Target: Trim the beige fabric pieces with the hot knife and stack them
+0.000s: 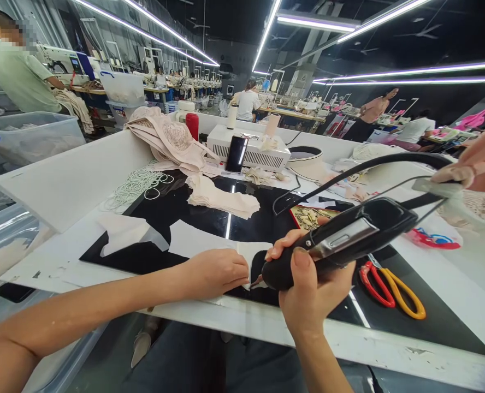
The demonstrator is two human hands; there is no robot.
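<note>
My right hand [314, 286] is wrapped round a thick black handheld tool [344, 232] with a silver lever and a black cable. The tool's lower tip points down left at the edge of a pale fabric piece [201, 239] on the black glossy board [152, 207]. My left hand [216, 273] is closed, its fingertips pinching that fabric close to the tip. What lies right under the tip is partly hidden by my fingers. Behind the fabric is a stack of cream fabric pieces [222, 199]; another folded pale piece [123, 232] lies left.
Scissors [390, 286] with red and yellow handles lie right. A white vented box [246, 153], phone [236, 154], pale green cord rings [136, 188] and bra pieces [166, 136] stand behind. Another person's hand [472, 169] is near the cable at right. People work at machines beyond.
</note>
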